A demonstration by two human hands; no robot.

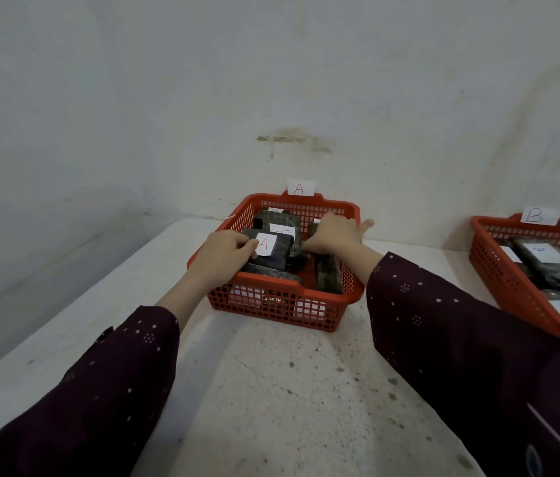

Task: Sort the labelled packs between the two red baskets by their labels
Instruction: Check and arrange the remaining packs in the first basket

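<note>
Though dark, pack [280, 249] with white A label [265, 244]

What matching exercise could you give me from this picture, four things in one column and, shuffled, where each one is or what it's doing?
Column one:
1 left hand
2 right hand
3 basket tagged A
4 basket tagged B

Column two:
a cut off at the right edge
b grips the pack labelled A
c centre, by the wall
d reaches over other packs

Pairs: 1-b, 2-d, 3-c, 4-a

Dark pack [273, 251] labelled A, in red basket [282, 306]
</note>
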